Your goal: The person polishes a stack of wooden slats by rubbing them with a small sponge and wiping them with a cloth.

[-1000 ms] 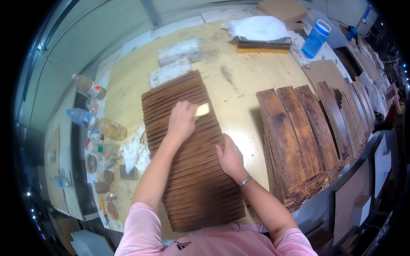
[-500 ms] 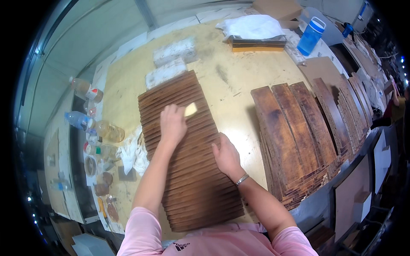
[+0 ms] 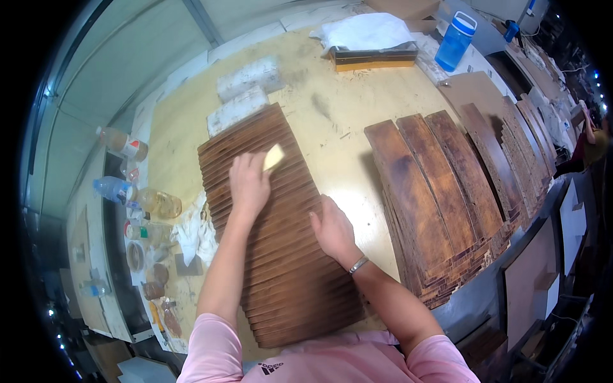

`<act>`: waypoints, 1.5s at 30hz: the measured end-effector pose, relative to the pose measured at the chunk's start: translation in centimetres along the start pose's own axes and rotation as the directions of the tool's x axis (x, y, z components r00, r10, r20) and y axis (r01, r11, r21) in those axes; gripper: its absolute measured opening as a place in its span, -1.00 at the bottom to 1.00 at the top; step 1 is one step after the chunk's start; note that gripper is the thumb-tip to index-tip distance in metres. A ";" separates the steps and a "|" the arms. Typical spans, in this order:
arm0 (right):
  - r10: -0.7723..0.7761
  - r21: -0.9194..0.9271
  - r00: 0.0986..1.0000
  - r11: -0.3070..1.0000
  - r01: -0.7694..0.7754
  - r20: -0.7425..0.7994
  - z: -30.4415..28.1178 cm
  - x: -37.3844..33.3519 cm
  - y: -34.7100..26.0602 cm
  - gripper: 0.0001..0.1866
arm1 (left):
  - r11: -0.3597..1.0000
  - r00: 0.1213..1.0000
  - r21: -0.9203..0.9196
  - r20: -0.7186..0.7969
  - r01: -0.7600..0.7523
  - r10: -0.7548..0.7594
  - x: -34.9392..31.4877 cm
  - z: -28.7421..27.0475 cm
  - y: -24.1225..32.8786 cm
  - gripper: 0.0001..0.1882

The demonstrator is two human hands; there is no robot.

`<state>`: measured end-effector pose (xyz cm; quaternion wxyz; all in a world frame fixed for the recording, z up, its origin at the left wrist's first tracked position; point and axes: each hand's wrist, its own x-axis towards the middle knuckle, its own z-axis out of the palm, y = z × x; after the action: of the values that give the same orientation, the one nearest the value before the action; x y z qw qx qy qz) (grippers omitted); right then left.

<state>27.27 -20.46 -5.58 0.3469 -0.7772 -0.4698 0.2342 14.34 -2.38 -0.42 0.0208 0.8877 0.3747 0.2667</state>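
Note:
A brown ridged wooden board (image 3: 281, 255) lies lengthwise before me, its surface made of strips running across it. On its far half my left hand (image 3: 249, 182) is closed around a small pale yellow block (image 3: 273, 157), perhaps a sponge. One end of the block sticks out past the fingers on the right. My right hand (image 3: 334, 230) holds the board's right edge, thumb on top; its other fingers are partly hidden along the side. Two whitish wrapped blocks (image 3: 237, 110) sit at the board's far end.
Stacked brown wooden planks (image 3: 415, 191) lean in a row at the right. Bottles (image 3: 159, 199), jars and a white rag (image 3: 191, 237) line the table's left side. At the back are a cloth-covered box (image 3: 373, 60) and a blue bottle (image 3: 456, 43). Another person (image 3: 584, 147) is at far right.
The whole view has shifted slightly. My left hand and the pale block have moved a little toward the board's far end, and the block is turned somewhat. My right hand stays at the edge.

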 end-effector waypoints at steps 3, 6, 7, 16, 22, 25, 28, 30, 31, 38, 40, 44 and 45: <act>0.026 -0.017 0.998 1.000 -0.025 0.052 -0.1 0.0 -0.2 -0.42 | 0.995 0.990 -0.038 0.102 -0.091 0.094 0.3 0.6 1.2 -0.60; 0.019 -0.021 0.999 1.000 -0.018 0.046 -0.1 0.0 -0.1 -0.42 | 0.998 0.987 0.042 0.157 -0.036 0.029 -1.6 -0.6 -1.2 -0.63; 0.021 -0.018 0.999 1.000 -0.020 0.041 -0.2 0.0 0.0 -0.42 | 0.998 0.989 0.058 0.149 -0.029 0.020 -2.5 -1.2 -2.8 -0.62; 0.004 -0.020 0.999 1.000 -0.004 0.034 -0.2 0.0 -0.4 -0.44 | 0.962 0.972 0.147 -0.006 0.231 -0.233 -7.7 -7.3 -8.4 -0.61; 0.025 -0.033 0.999 0.999 -0.024 0.026 -0.4 0.0 -0.5 -0.46 | 0.993 0.999 -0.104 -0.007 -0.055 0.054 0.3 -0.8 3.4 -0.60; 0.029 -0.036 0.999 0.999 -0.028 0.041 -0.6 0.0 -0.9 -0.46 | 0.988 0.989 -0.088 0.069 -0.123 0.130 0.9 1.9 4.4 -0.65; 0.001 -0.037 1.000 0.999 -0.002 -0.001 -0.3 0.1 -0.3 -0.46 | 0.990 0.987 0.122 0.153 -0.071 0.052 0.0 0.9 1.8 -0.73; -0.013 -0.036 1.000 0.999 0.013 -0.001 -0.1 0.0 -0.4 -0.47 | 0.983 0.996 0.181 0.090 -0.014 -0.003 -0.9 -0.9 0.4 -0.74; -0.002 -0.030 1.000 1.000 0.002 0.014 -0.2 0.0 -0.5 -0.47 | 0.990 0.999 0.139 0.033 -0.012 0.007 -1.0 -1.1 0.5 -0.73; -0.025 -0.022 1.000 0.999 0.024 -0.005 0.1 -0.1 -0.3 -0.47 | 0.997 0.992 0.074 0.127 -0.030 0.021 -1.2 0.7 2.1 -0.65; -0.030 -0.027 0.999 0.999 0.029 -0.029 0.1 -0.1 0.1 -0.48 | 0.988 0.990 0.151 0.139 0.013 -0.034 -2.1 -0.8 0.2 -0.74; -0.013 -0.016 1.000 1.000 0.013 -0.007 -0.1 0.2 0.0 -0.48 | 0.960 0.983 0.239 0.075 0.146 -0.169 -3.4 -3.4 -2.2 -0.69; -0.002 -0.017 1.000 1.000 0.003 0.018 -0.1 0.2 -0.2 -0.48 | 0.964 0.984 0.216 0.048 0.157 -0.171 -3.2 -3.2 -1.8 -0.64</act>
<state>27.32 -20.28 -5.33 0.3361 -0.7776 -0.4758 0.2367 9.70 -3.78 0.40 -0.0393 0.8592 0.4723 0.1930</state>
